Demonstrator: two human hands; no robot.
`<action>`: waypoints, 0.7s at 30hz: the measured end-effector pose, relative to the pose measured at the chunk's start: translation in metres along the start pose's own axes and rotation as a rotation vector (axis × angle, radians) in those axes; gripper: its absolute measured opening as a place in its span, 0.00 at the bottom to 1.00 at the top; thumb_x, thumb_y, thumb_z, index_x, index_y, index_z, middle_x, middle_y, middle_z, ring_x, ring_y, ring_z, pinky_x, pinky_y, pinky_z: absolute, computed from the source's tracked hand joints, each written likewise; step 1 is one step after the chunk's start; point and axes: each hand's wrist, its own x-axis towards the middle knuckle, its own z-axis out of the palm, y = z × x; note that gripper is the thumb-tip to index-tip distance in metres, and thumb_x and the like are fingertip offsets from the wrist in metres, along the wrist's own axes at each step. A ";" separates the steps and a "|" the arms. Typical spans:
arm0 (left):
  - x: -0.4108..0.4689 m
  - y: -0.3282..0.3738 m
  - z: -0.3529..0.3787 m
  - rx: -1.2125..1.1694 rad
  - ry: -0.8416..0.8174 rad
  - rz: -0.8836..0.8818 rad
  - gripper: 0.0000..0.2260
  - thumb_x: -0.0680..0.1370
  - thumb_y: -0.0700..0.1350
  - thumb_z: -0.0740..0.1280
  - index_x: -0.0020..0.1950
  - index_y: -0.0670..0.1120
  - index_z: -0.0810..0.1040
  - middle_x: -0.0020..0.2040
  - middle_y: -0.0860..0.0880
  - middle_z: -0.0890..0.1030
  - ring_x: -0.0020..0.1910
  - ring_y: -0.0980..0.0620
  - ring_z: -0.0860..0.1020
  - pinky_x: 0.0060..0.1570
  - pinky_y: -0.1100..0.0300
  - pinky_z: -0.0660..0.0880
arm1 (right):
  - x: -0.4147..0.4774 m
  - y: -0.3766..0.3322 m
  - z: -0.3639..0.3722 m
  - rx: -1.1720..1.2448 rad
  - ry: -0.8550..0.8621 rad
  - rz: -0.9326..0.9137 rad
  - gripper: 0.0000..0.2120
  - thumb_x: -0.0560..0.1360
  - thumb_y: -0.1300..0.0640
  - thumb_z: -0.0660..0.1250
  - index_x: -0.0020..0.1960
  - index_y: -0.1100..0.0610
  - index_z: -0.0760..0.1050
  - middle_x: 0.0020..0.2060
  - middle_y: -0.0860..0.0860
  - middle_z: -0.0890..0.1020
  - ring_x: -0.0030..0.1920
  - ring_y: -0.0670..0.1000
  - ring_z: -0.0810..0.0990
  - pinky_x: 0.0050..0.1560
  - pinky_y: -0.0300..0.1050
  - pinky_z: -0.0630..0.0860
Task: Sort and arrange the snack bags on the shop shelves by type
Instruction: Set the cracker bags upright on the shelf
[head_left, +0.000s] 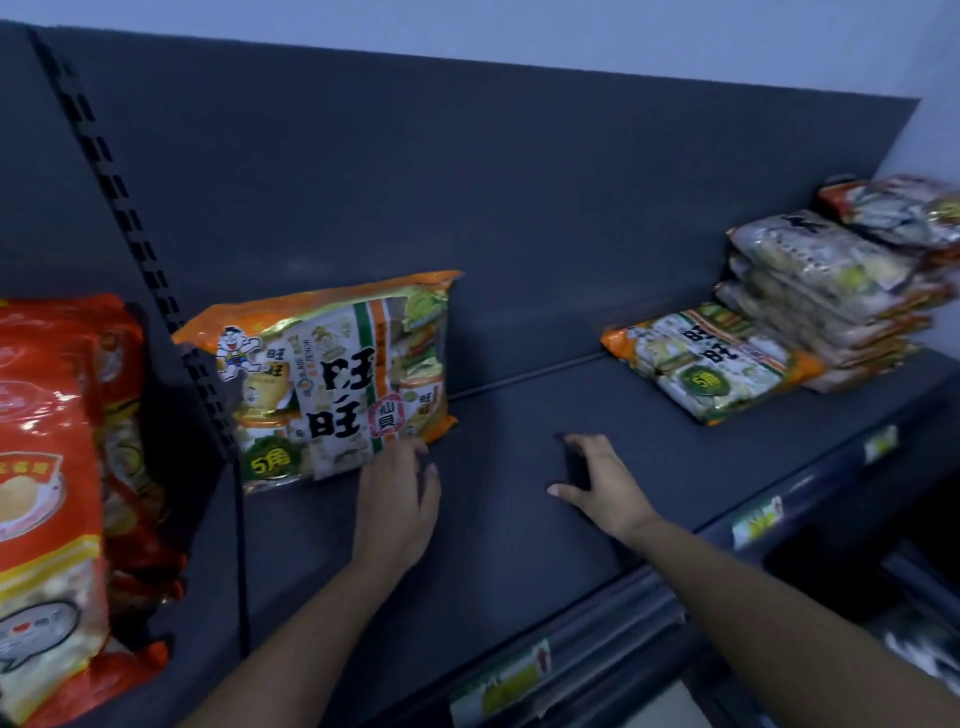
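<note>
An orange-and-white rice cracker bag (332, 379) stands upright against the left end of the dark shelf (519, 467). My left hand (397, 499) touches its lower right corner with fingers spread, not gripping it. My right hand (602, 483) rests open on the bare shelf in the middle, holding nothing. One matching bag (711, 361) lies flat to the right. Behind it sits a stack of several similar bags (826, 291), blurred at the far right.
Red snack bags (52, 493) stand in the neighbouring bay at the left, past a slotted upright post (130, 228). Price labels (509, 680) line the shelf's front rail. A lower shelf shows dimly at the bottom right.
</note>
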 end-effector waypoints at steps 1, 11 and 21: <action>0.004 0.010 0.009 -0.063 -0.085 0.012 0.04 0.79 0.45 0.62 0.52 0.46 0.71 0.40 0.52 0.72 0.41 0.51 0.73 0.42 0.54 0.69 | -0.001 0.008 -0.012 -0.026 0.005 0.027 0.31 0.73 0.54 0.71 0.71 0.56 0.62 0.65 0.53 0.66 0.66 0.52 0.67 0.68 0.46 0.66; 0.049 0.114 0.121 -0.223 -0.614 -0.059 0.12 0.82 0.52 0.56 0.60 0.47 0.70 0.49 0.52 0.76 0.49 0.53 0.74 0.52 0.56 0.71 | 0.005 0.127 -0.138 -0.066 0.358 0.240 0.24 0.70 0.55 0.74 0.63 0.61 0.72 0.58 0.57 0.74 0.60 0.57 0.74 0.60 0.49 0.71; 0.123 0.246 0.260 -0.701 -0.606 -0.667 0.19 0.78 0.47 0.66 0.65 0.43 0.65 0.61 0.45 0.72 0.55 0.50 0.74 0.47 0.62 0.71 | 0.063 0.243 -0.230 0.416 0.448 0.397 0.25 0.71 0.53 0.73 0.64 0.61 0.71 0.61 0.56 0.75 0.61 0.55 0.73 0.60 0.48 0.69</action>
